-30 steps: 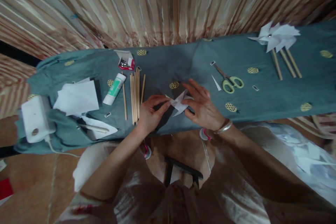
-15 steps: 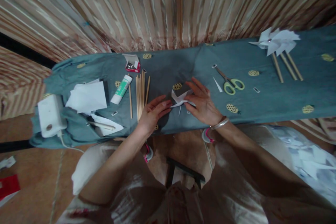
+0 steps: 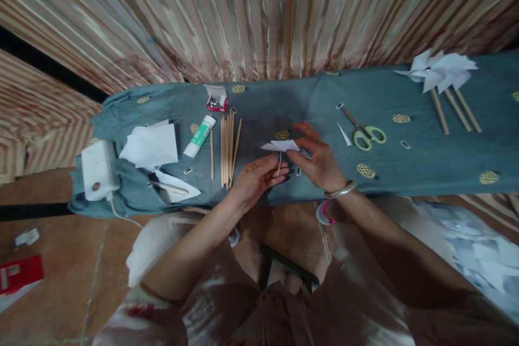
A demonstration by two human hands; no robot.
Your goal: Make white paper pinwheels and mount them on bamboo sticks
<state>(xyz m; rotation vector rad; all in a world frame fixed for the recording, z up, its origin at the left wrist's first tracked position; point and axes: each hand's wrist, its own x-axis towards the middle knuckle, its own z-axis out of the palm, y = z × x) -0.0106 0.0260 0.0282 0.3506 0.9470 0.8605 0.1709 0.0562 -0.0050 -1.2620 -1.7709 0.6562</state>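
Note:
A small white paper pinwheel [image 3: 281, 145], its blades folded, is held just above the cloth, seen nearly edge-on. My right hand [image 3: 318, 159] pinches its right side between thumb and fingers; a metal bangle circles that wrist. Below the paper hangs a thin pale strip or pin, too fine to make out. My left hand [image 3: 259, 177] is half turned up beside this strip, its fingers stretched out beneath the pinwheel. Whether the left fingertips touch the strip is unclear.
Left of my hands lie several wooden sticks [image 3: 227, 148], a glue stick [image 3: 200, 136], a red box of pins [image 3: 218, 101], paper squares [image 3: 156, 146] and a white device [image 3: 99, 170]. Rightward are green-handled scissors [image 3: 362, 128], a paper scrap [image 3: 344, 134] and finished pinwheels [image 3: 441, 71].
The pinwheel has been tipped and lifted slightly, now showing more edge-on. My left hand has rolled palm-up and moved right beneath it. The whole view has shifted a little.

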